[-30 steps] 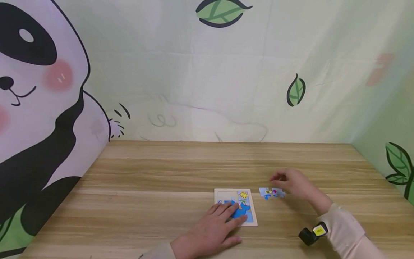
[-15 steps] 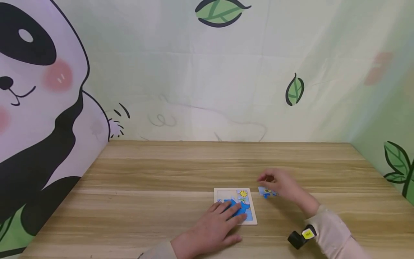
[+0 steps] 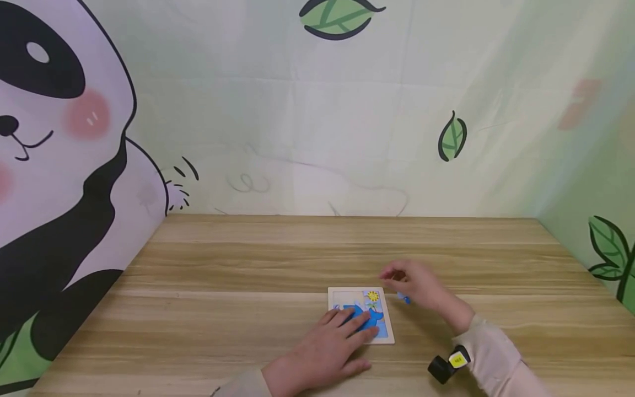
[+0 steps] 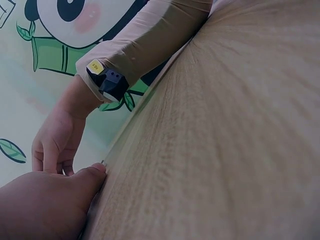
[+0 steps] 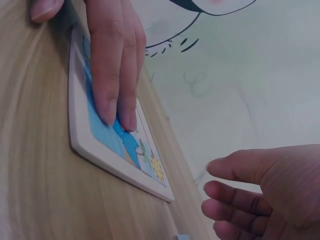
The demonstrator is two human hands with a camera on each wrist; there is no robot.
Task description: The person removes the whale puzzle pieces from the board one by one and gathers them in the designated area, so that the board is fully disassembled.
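Note:
A small jigsaw puzzle board [image 3: 389,330] with a pale rim lies flat on the table. Its picture shows a blue sea animal's tail and a yellow sun [image 3: 373,296]; bare backing [image 3: 347,298] shows at its upper left. My left hand [image 3: 322,353] rests on it with fingers spread, covering the lower left part. Just right of the board, my right hand [image 3: 416,284] hovers with fingers loosely bent. In the right wrist view nothing shows between that hand's thumb [image 5: 240,165] and fingers. A blue puzzle piece [image 3: 404,298] peeks out beneath it; any others there are hidden.
The wood-grain table [image 3: 223,325] reaches back to a pale printed backdrop [image 3: 322,127] with a panda and leaves. A black wrist device [image 3: 446,366] with a yellow label sits on the right cuff.
My right hand has moved left, from beyond the loose puzzle pieces to over them, hiding most of them. My left hand has stayed on the board.

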